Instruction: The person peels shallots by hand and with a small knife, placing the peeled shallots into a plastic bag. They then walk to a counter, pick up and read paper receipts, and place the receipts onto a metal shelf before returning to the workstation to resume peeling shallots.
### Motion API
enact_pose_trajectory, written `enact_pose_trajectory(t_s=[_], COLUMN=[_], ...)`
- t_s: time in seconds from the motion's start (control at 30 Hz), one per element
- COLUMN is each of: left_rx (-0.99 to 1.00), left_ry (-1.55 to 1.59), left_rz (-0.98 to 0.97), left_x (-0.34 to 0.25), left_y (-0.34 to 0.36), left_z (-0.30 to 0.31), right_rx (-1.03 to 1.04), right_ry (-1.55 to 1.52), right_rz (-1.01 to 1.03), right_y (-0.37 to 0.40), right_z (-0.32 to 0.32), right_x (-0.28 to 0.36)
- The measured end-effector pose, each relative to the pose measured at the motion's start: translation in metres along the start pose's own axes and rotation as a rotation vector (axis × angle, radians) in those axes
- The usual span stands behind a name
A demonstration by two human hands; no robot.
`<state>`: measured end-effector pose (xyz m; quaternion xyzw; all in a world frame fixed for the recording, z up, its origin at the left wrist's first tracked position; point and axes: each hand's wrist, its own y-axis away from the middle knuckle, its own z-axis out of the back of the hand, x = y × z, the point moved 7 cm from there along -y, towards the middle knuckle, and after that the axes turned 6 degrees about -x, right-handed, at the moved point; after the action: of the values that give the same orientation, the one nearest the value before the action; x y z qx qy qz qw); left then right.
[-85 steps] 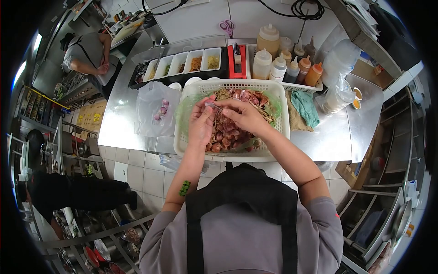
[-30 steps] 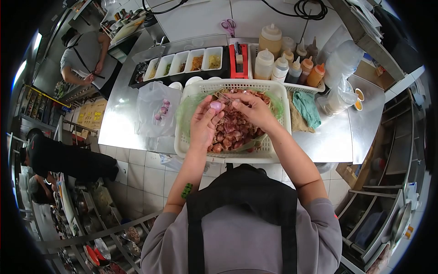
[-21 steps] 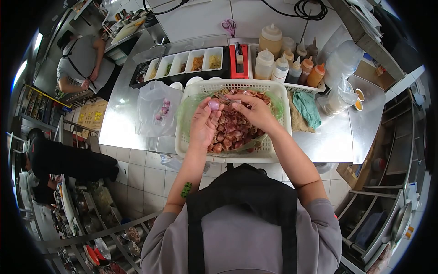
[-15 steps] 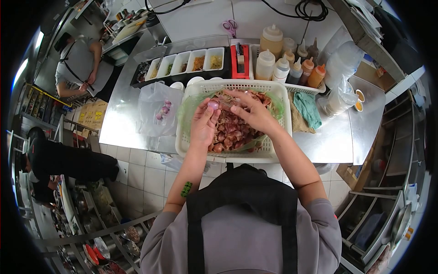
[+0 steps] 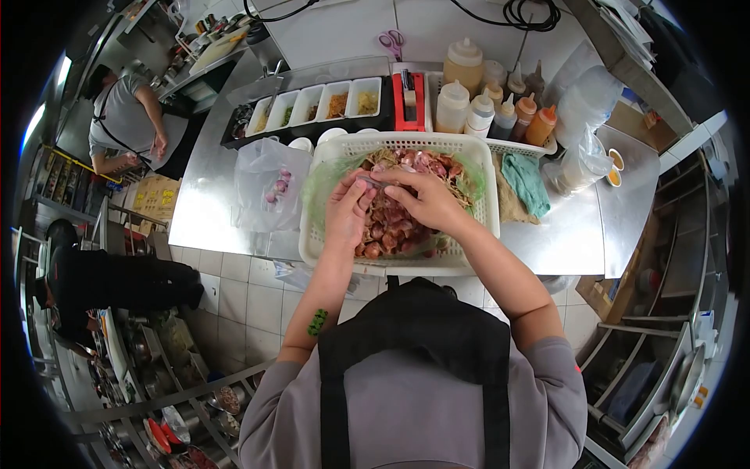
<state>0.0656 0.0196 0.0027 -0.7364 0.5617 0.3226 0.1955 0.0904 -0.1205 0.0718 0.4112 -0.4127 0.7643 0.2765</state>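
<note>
Onion (image 5: 362, 185), likely light and slick, best held by its sides, is pinched in left hand (image 5: 348, 205), grip of right hand (image 5: 422, 197) unclear.

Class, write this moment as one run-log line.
left hand: holding shallot; right hand: at shallot, grip unclear; white basket: shallot pile; plastic bag: purple shallots
</note>
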Motion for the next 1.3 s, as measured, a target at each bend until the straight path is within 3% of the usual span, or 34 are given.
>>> enact_pose_trajectory(t_s=[0.17, 0.23, 0.47, 0.53, 0.77, 1.07, 1.3], left_rx=[0.030, 0.059, 0.029, 0.010, 0.045, 0.041, 0.109], left_ry=[-0.025, -0.044, -0.010, -0.008, -0.099, -0.088, -0.065], left_rz=[-0.025, -0.042, -0.019, -0.021, -0.075, -0.037, -0.060], left_x=[0.000, -0.002, -0.002, 0.000, 0.004, -0.002, -0.007], left_y=[0.003, 0.005, 0.006, 0.005, 0.004, 0.008, 0.009], left_z=[-0.003, -0.011, -0.011, -0.007, 0.001, -0.015, -0.019], right_rx=[-0.046, -0.020, 0.001, 0.033, 0.006, -0.072, 0.094], right_ry=[0.038, -0.145, -0.257, -0.152, 0.006, -0.156, -0.330], right_rz=[-0.025, -0.126, -0.116, -0.022, 0.000, -0.087, -0.272], right_y=[0.002, 0.000, -0.001, 0.000, 0.000, -0.002, 0.001], right_z=[-0.001, -0.001, 0.003, 0.000, -0.001, 0.011, -0.002], right_x=[-0.004, -0.014, -0.007, 0.002, 0.002, -0.010, -0.021])
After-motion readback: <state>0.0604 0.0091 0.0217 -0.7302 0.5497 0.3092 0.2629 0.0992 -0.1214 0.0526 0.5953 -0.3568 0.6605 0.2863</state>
